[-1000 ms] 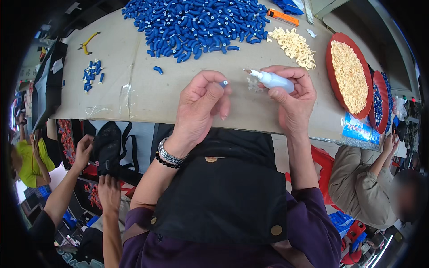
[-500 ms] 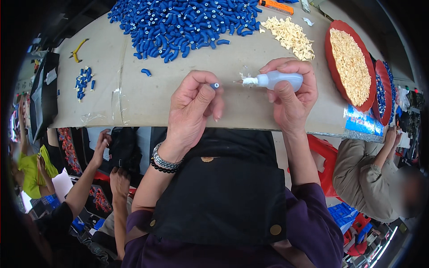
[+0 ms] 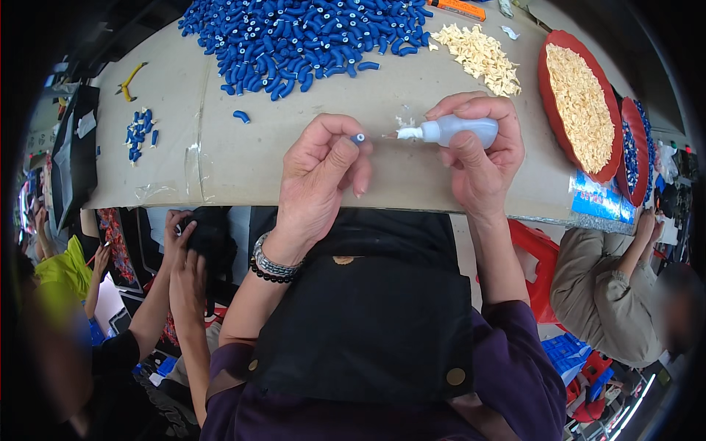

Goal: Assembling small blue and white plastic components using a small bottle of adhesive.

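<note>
My left fingers (image 3: 340, 154) pinch a blue tube piece (image 3: 357, 138), right fingers (image 3: 466, 147) clamp a squeeze bottle (image 3: 463, 132); blue pile (image 3: 294, 44) ahead, red tray (image 3: 608, 173) right, blue sheet (image 3: 601, 200) print illegible.

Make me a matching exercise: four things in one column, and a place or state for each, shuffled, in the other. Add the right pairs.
Things
1. Left hand
2. Bottle
3. Yellow tool
4. Large red bowl

Places and states
A. lies on the left part of the table
B. holds cream bits
C. pinches a blue piece
D. is held in the right hand

Right pairs: 1-C, 2-D, 3-A, 4-B
</note>
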Demonstrator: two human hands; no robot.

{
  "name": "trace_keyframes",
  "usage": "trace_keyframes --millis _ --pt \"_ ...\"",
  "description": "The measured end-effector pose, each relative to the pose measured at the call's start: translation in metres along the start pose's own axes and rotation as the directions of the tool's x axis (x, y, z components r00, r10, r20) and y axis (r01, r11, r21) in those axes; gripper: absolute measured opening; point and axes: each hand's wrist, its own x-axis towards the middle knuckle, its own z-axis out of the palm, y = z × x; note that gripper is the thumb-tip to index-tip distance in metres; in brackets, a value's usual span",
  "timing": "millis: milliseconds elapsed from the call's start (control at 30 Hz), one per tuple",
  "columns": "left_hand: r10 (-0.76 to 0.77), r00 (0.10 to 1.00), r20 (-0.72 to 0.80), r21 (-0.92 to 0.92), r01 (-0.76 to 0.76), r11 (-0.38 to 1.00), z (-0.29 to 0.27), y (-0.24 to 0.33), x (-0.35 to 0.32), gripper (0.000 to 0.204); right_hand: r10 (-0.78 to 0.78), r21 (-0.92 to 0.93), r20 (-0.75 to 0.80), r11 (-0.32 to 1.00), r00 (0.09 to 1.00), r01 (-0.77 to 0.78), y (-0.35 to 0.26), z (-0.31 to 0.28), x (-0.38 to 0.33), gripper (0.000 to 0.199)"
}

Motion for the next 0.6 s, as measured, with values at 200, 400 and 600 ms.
trace_keyframes --millis 200,400,600 --pt "-0.093 0.995 -0.043 -0.022 0.092 0.996 0.0017 0.0050 -0.0010 0.019 0.025 0.038 -0.051 0.999 0.998 -0.023 0.0015 0.0009 0.0002 0.024" --pt "-0.150 0.987 -0.050 -0.022 0.149 0.989 -0.0001 0.0066 -0.0021 0.020 0.030 0.044 -0.074 0.999 0.997 -0.027 0.0018 0.0024 -0.0006 0.023" --pt "-0.092 0.996 -0.019 -0.011 0.092 0.996 0.0009 0.0040 -0.0019 0.016 0.040 0.037 -0.044 0.999 0.998 -0.038 0.0011 0.0022 -0.0018 0.022"
